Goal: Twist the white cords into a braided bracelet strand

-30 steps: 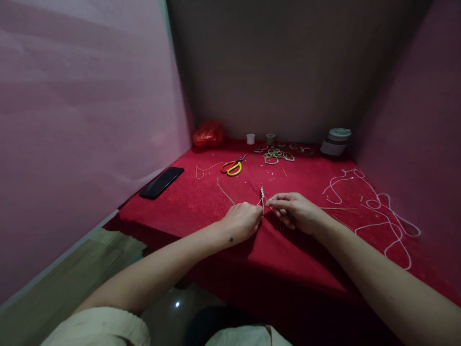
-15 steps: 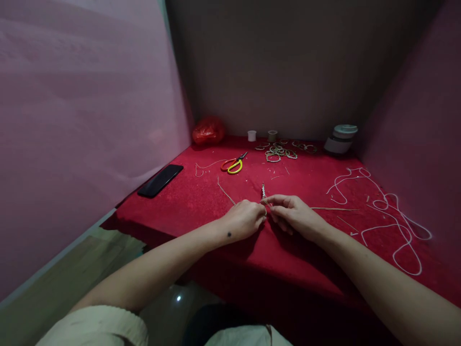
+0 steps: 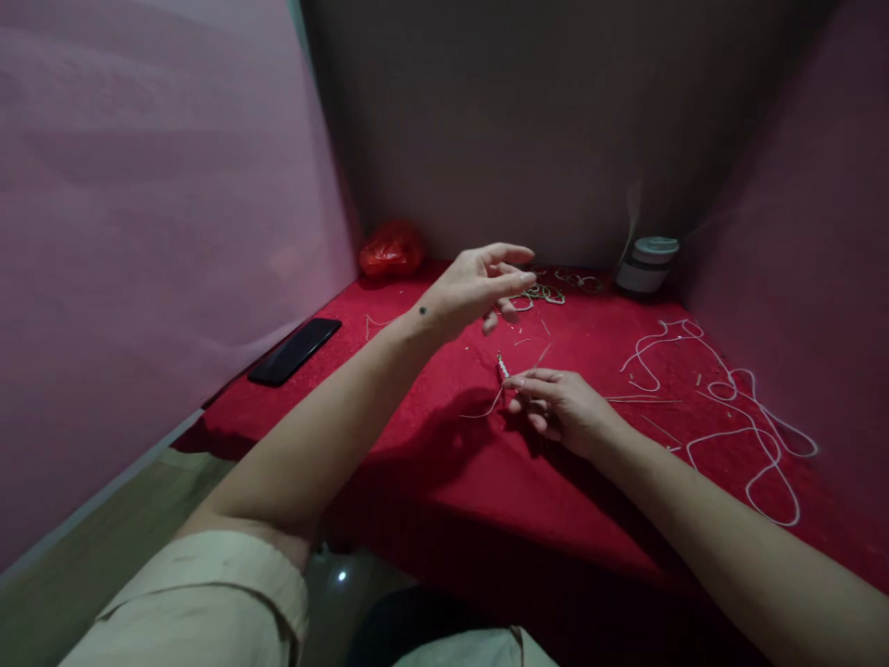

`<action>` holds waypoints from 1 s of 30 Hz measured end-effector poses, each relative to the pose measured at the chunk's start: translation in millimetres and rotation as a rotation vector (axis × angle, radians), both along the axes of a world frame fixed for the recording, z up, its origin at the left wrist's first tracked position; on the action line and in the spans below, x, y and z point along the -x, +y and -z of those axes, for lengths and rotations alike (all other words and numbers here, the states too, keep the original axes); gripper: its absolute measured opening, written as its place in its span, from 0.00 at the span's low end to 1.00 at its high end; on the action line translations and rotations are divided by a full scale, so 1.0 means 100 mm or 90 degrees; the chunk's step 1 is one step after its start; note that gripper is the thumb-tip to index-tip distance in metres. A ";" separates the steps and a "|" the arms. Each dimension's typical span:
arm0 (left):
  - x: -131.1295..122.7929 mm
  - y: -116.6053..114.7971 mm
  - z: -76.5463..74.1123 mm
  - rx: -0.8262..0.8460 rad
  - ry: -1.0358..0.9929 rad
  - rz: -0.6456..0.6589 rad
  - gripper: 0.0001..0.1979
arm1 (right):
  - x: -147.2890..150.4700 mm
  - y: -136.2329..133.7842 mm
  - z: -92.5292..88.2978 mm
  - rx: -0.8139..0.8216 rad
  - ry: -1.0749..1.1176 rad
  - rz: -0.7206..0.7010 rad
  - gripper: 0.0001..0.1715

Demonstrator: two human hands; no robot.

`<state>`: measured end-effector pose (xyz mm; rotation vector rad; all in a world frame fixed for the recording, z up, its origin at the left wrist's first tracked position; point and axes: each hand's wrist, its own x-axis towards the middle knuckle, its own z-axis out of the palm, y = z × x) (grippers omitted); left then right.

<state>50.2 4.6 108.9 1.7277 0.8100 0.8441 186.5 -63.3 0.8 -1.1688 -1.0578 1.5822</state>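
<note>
Red cloth covers the table (image 3: 431,463), which fills a booth walled in pink on both sides and grey at the back. Left arm: a second ago both hands met at the middle of the cloth, pinching the same small cord piece; now the left hand (image 3: 479,283) has lifted clear and reaches up and away toward the far side of the table, fingers spread loosely, palm open, nothing in it that I can see. It hangs above the spot where the scissors lay in the earlier pictures; the scissors are hidden behind it now. Right hand (image 3: 562,408) has stayed low on the cloth, fingers curled, thumb and forefinger closed on the knotted cord (image 3: 501,369), whose short braided end sticks up just left of the fingertips while thin loose strands trail down-left and up-right from the pinch. Judgement: the knotting has paused, one hand keeping the piece in place while the other goes off for something; which thing it is after cannot be told. Elsewhere: a long white cord (image 3: 736,417) loops loosely across the right part of the cloth, well apart from the hands; a black phone (image 3: 294,350) lies by the left edge; a red plastic bag (image 3: 390,248) sits in the far left corner; a lidded jar (image 3: 647,264) at the far right; a heap of finished cord rings (image 3: 548,295) just beyond the left fingertips.
</note>
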 end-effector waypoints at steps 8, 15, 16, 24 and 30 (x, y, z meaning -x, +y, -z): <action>0.22 -0.41 0.55 0.287 0.128 0.048 0.09 | -0.06 0.07 0.03 0.022 0.106 0.027 0.11; 0.03 -0.59 0.89 0.542 -0.158 0.163 0.09 | -0.04 0.07 0.01 0.045 0.094 0.022 0.10; 0.02 -0.60 0.91 0.575 -0.177 0.178 0.09 | -0.05 0.07 0.00 0.055 0.100 0.024 0.09; 0.64 -0.45 0.68 0.488 0.087 0.138 0.07 | -0.08 0.09 -0.03 0.075 0.123 0.025 0.06; 1.18 0.12 0.40 0.106 0.396 -0.128 0.05 | 0.03 0.06 -0.05 0.116 0.133 0.044 0.05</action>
